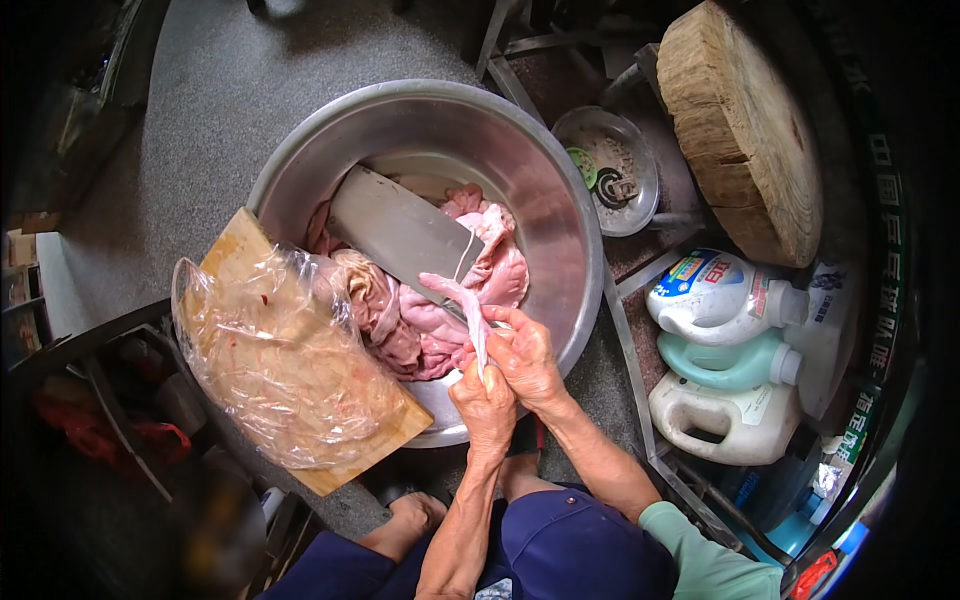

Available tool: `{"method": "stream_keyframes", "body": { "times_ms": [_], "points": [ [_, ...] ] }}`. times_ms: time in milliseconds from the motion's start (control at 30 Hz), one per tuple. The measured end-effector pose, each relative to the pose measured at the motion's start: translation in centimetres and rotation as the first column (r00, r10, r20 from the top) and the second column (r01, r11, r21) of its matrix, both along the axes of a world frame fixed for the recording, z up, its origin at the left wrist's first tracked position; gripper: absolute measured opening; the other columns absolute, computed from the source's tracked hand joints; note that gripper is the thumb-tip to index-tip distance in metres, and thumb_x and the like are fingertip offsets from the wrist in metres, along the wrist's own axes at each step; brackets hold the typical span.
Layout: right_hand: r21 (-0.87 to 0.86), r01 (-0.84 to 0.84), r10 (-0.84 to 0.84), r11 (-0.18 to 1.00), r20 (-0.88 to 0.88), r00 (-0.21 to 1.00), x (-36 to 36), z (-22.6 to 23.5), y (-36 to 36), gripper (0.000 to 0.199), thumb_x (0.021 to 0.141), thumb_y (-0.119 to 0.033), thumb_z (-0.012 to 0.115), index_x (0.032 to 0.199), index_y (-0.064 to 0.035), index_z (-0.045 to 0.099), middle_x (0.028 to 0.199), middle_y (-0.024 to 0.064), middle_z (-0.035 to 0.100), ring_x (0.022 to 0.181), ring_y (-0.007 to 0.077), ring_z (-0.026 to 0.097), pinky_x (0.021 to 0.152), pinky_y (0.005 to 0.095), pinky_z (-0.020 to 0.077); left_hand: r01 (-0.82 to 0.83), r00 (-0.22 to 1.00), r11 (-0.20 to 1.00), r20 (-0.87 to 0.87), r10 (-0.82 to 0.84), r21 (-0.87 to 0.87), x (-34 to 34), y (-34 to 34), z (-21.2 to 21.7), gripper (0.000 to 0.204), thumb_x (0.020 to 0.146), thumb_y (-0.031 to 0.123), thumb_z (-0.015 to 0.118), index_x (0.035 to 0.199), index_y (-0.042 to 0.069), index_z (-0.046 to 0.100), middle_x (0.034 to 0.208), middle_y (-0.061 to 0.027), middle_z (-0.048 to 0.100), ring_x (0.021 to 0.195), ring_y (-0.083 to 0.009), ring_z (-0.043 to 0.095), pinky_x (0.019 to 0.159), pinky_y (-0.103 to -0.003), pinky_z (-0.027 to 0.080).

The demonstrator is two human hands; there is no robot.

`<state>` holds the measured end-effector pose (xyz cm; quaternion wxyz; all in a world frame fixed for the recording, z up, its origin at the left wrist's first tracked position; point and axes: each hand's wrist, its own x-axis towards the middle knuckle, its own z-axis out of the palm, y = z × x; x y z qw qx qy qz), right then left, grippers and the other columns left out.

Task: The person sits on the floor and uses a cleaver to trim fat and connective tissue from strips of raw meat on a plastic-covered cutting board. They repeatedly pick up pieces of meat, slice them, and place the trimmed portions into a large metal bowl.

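A large steel basin (pixel 540 170) on the grey floor holds a heap of raw pink offal (pixel 420 330). A broad steel cleaver (pixel 400 230) lies flat over the meat, its handle end toward my right hand (pixel 528 358), which grips it. My left hand (pixel 485 400) sits just beside the right one and pinches a pale pink strip of meat (pixel 462 300) that rises from the fingers against the blade's edge. Both hands are at the basin's near rim.
A wooden cutting board (pixel 235 245) rests on the basin's left rim under a crumpled clear plastic bag (pixel 280 370). At the upper right lean a thick round chopping block (pixel 745 130) and a small metal dish (pixel 610 165). Detergent jugs (pixel 725 360) stand at the right.
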<state>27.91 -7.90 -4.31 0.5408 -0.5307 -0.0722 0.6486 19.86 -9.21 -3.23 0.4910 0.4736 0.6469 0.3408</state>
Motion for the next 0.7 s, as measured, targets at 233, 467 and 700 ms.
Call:
{"method": "stream_keyframes", "body": {
  "times_ms": [233, 467, 700],
  "points": [
    [-0.007, -0.048, 0.048, 0.999, 0.003, 0.999, 0.2, 0.5, 1.5, 0.025, 0.099, -0.003, 0.053, 0.122, 0.0055, 0.049, 0.085, 0.0103, 0.067, 0.066, 0.0134, 0.065, 0.060, 0.0260, 0.0549, 0.017, 0.995, 0.995, 0.099, -0.007, -0.101, 0.3, -0.8, -0.3, 0.020, 0.091, 0.009, 0.049, 0.078, -0.004, 0.059, 0.061, -0.0242, 0.058, 0.054, -0.0347, 0.060, 0.054, -0.046, 0.044],
    [0.188, -0.283, 0.248, 0.941, 0.186, 0.951, 0.1, 7.5, 6.8, 0.025, 0.098, 0.001, 0.052, 0.123, 0.0038, 0.053, 0.095, 0.0117, 0.069, 0.075, 0.0123, 0.067, 0.068, 0.0247, 0.0561, 0.270, 0.963, 0.963, 0.000, -0.270, 0.023, -3.4, 4.9, 8.8, 0.022, 0.084, 0.013, 0.054, 0.094, -0.006, 0.061, 0.083, -0.0287, 0.062, 0.075, -0.0444, 0.063, 0.068, -0.049, 0.048],
    [0.449, -0.485, 0.489, 0.751, 0.117, 0.865, -8.9, 14.3, 12.3, 0.026, 0.098, 0.003, 0.052, 0.124, 0.0052, 0.051, 0.100, 0.0124, 0.068, 0.080, 0.0119, 0.067, 0.068, 0.0248, 0.0576, -0.217, 0.969, 0.950, -0.066, 0.237, 0.224, -13.5, 7.3, 14.4, 0.028, 0.096, 0.014, 0.048, 0.097, -0.008, 0.066, 0.090, -0.0198, 0.066, 0.086, -0.0289, 0.062, 0.077, -0.036, 0.048]
  ]
}}
